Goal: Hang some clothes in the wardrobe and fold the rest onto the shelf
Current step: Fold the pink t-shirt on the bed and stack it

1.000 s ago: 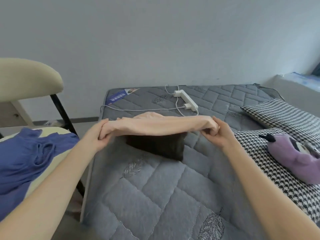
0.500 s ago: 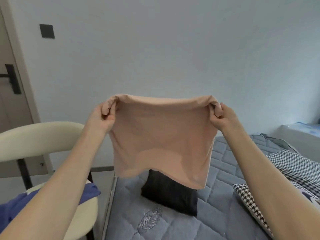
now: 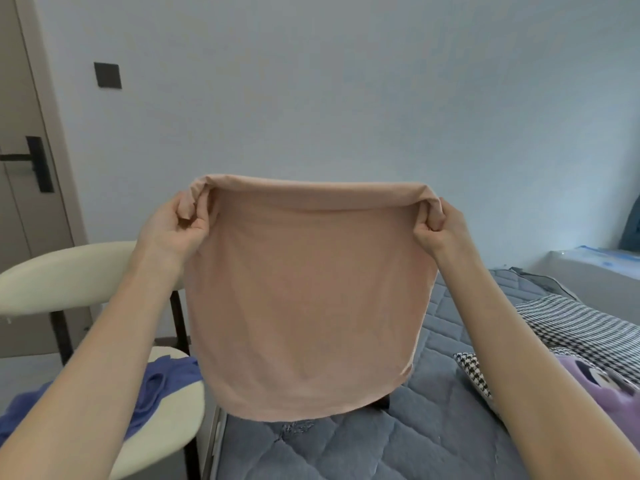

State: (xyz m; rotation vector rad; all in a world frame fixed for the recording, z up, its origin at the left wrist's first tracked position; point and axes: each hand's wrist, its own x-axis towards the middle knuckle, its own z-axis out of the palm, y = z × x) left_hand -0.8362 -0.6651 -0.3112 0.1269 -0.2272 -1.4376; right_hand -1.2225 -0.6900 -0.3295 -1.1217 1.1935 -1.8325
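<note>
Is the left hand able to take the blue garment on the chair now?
Probably not yet: the left hand grips a corner of the pink garment. The blue garment lies close below that arm, nothing between, so it looks reachable once freed.

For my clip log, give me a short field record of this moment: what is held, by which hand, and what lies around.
held item: peach-pink fabric garment, hanging spread in the air
left hand: grips its top left corner
right hand: grips its top right corner
below: grey quilted mattress
on cream chair: crumpled blue garment
at right: black-and-white houndstooth pillow, purple plush toy
task stage: garment not yet hung or folded; no wardrobe in view
</note>
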